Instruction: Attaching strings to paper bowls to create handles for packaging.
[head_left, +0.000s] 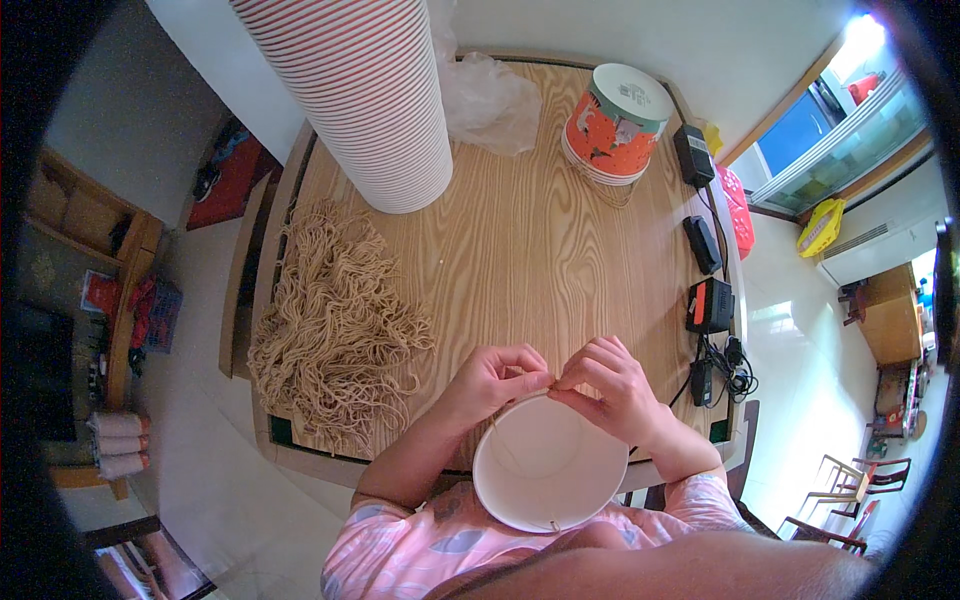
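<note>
White paper bucket [552, 465] in lap at near table edge, mouth up. Left hand [508, 376] and right hand [606, 388]: fingers closed at far rim; can't tell if pinch is on cord or rim. Tan cord pile [335, 320] left, bucket stack [365, 110] beyond, printed bucket [615, 130] far right, black adapters [710, 305] along right edge of table [520, 240].

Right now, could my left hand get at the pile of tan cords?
Probably yes: the pile of tan cords lies on the table just left of your left hand, with nothing visible between. That hand is occupied at the white bucket's rim, though.
</note>
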